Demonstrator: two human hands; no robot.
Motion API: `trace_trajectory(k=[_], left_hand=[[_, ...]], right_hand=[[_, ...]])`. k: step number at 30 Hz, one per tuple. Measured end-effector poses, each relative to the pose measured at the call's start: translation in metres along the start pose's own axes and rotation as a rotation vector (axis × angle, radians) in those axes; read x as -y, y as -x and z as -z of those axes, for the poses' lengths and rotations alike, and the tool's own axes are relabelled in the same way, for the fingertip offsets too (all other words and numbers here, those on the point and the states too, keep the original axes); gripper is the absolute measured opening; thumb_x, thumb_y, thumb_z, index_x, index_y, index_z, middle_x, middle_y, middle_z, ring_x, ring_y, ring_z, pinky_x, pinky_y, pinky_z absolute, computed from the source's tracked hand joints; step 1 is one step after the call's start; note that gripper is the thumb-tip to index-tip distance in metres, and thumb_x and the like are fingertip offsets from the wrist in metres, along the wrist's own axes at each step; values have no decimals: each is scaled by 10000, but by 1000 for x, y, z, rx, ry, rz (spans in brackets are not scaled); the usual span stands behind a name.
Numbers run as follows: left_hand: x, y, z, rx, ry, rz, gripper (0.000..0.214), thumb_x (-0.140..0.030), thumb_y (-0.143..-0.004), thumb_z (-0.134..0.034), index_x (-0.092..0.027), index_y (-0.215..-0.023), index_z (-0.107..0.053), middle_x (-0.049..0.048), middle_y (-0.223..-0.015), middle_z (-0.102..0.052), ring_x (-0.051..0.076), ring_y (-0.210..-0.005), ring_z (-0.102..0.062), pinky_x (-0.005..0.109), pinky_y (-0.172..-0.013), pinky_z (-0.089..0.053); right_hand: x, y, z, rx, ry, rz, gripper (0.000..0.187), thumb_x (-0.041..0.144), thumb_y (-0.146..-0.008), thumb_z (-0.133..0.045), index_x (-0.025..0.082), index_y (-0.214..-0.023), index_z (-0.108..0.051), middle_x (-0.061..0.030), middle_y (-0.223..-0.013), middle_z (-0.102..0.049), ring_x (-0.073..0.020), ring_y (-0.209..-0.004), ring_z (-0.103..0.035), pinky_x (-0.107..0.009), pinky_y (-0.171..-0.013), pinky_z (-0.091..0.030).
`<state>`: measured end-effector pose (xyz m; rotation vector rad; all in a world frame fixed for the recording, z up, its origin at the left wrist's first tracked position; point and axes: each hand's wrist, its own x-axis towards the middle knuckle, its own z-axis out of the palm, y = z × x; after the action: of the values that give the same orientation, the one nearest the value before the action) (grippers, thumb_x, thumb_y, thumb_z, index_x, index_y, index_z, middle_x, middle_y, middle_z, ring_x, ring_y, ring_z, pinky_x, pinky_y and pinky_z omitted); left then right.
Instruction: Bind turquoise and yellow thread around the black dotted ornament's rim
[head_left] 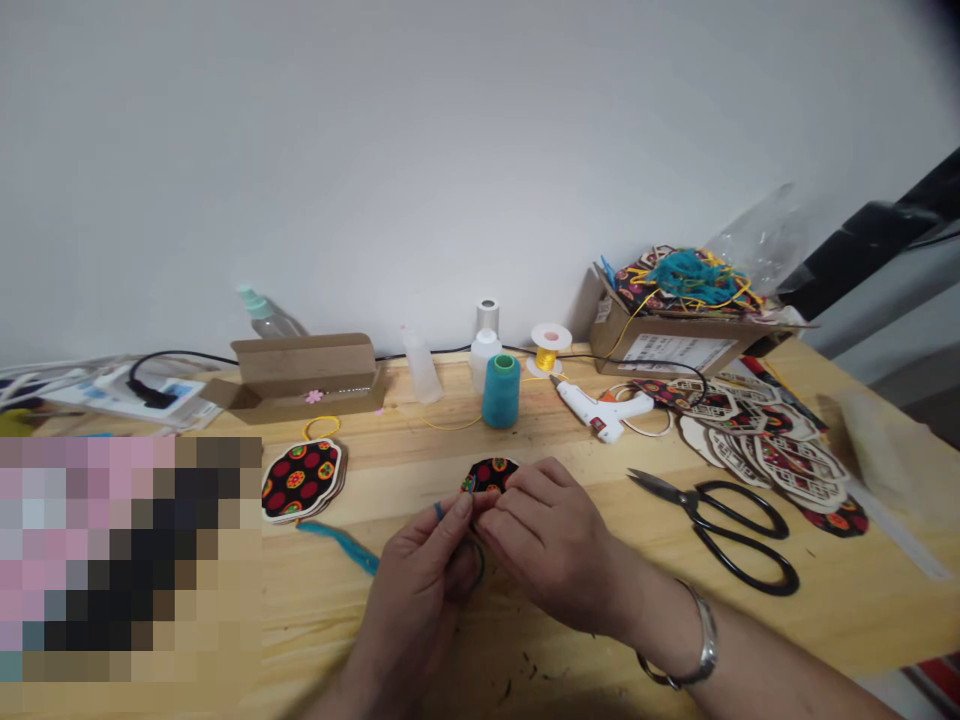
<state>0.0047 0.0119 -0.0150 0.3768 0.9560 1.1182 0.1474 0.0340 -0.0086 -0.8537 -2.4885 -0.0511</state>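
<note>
My left hand [424, 570] and my right hand [547, 540] meet at the middle of the wooden table [570, 640]. Both pinch a small black fabric-covered piece [491, 473] with red and orange dots. A teal cord [341, 542] runs from my left fingers across the table to the left, with a loop by my left thumb. A silver bangle sits on my right wrist.
A stack of similar dotted pieces [301, 479] lies to the left. Black scissors [724, 525] lie to the right, a glue gun [604, 408] and teal thread spool [501, 390] behind. Cut-out pieces [780, 450] and a full cardboard box [675, 320] sit at the back right.
</note>
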Motion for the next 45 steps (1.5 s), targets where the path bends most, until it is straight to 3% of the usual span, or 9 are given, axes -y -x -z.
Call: trace_trajectory(k=[10,22,36,40,45], left_hand=[[3,0,2,24,31,-7,151,-246,-763,-620,-122,-817,-685,-46,-567,-431,34,-451,-263,145,-419,-225],[0,0,-1,-9,53,5,137,-265,-730,-658,-130,-711,-643,-103,-435,-287,24,-394,-161,136,-371,-168],[1,2,1,31,54,-19,110,-238,-783,-606,-134,-782,-643,-97,-478,-309,26,-411,-162,148,-381,-170],[1,3,1,16,25,-28,152,-263,-797,-588,-129,-836,-649,-105,-458,-280,31,-411,-150,150,-381,-165],[1,3,0,2,-46,-57,147,-281,-787,-599,-146,-826,-642,-95,-476,-320,32,-416,-172,159,-381,-151]], right_hand=[[-1,-1,-3,19,13,38,192,141,-858,-432,157,-695,-531,-34,-686,-555,-162,-709,-451,-329,-657,-313],[-1,0,-2,72,52,121,195,101,-844,-441,158,-679,-527,-34,-669,-573,-166,-717,-479,-341,-678,-335],[-3,1,-5,143,59,127,170,108,-837,-440,156,-717,-552,-31,-681,-585,-173,-721,-475,-352,-676,-332],[-4,0,2,109,-37,48,162,200,-819,-462,158,-699,-562,-48,-681,-586,-181,-709,-465,-352,-638,-320],[-7,-4,12,-82,-305,-271,144,210,-804,-500,151,-707,-589,-50,-703,-589,-174,-743,-478,-338,-679,-355]])
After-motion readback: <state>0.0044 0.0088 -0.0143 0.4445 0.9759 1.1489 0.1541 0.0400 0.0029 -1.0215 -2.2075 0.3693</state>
